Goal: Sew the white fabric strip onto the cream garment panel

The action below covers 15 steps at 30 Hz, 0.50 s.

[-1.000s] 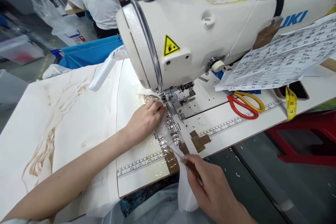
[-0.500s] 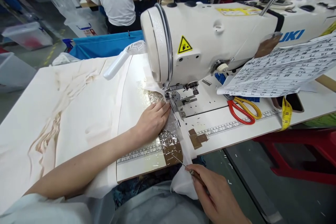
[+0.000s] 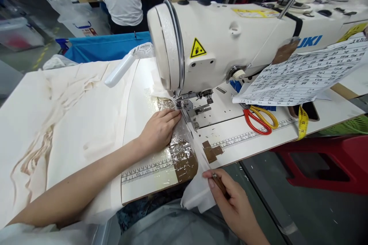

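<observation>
my left hand (image 3: 159, 130) flat, fingers spread, pinning sheer fabric (image 3: 184, 138) at presser foot (image 3: 184, 104) | my right hand (image 3: 232, 203) at 5 o'clock, pinched on thin awl (image 3: 219, 184) plus fabric tail | sewing machine (image 3: 230, 42) at 12 | scissors (image 3: 258, 118) at 3 | seam looks partly fed, tail off the desk (image 3: 258, 141) left to sew

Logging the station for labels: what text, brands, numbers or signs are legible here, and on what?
"UKI", blue, first letter hidden: sewing machine arm.
Yellow warning triangle, pictogram only: machine head.
Yellow label on machine top: blurred.
Printed sheet: too small.
Table rulers, tape measure: numerals unreadable.
</observation>
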Each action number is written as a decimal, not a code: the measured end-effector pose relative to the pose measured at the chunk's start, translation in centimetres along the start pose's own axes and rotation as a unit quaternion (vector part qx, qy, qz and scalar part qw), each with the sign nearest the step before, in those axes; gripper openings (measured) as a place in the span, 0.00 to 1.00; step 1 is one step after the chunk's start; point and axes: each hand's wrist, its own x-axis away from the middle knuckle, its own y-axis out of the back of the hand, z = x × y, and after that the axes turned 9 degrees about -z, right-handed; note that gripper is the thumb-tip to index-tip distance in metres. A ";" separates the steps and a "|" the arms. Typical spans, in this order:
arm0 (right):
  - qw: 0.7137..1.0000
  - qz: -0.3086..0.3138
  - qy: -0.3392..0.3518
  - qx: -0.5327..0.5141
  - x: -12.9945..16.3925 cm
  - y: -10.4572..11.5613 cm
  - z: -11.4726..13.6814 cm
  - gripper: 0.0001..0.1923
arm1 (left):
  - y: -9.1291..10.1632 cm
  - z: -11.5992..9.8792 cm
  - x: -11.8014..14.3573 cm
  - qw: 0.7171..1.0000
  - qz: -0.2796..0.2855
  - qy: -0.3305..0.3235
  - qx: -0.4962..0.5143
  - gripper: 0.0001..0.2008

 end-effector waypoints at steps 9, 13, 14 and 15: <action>0.945 -0.012 -0.221 -0.239 0.7 -3.1 0.3 0.22 | -0.1 0.8 0.6 0.999 -0.005 -0.032 0.028 0.26; 0.978 -0.014 -0.159 -0.132 0.8 -2.5 1.1 0.18 | -0.3 0.3 0.5 0.999 -0.011 -0.041 -0.019 0.24; 0.986 -0.020 -0.136 -0.096 0.6 -2.2 1.2 0.17 | -0.3 0.3 0.4 0.999 -0.013 -0.041 -0.028 0.23; 0.991 -0.024 -0.117 -0.063 0.4 -1.8 1.3 0.15 | -0.3 0.2 0.2 0.999 -0.015 -0.039 -0.033 0.22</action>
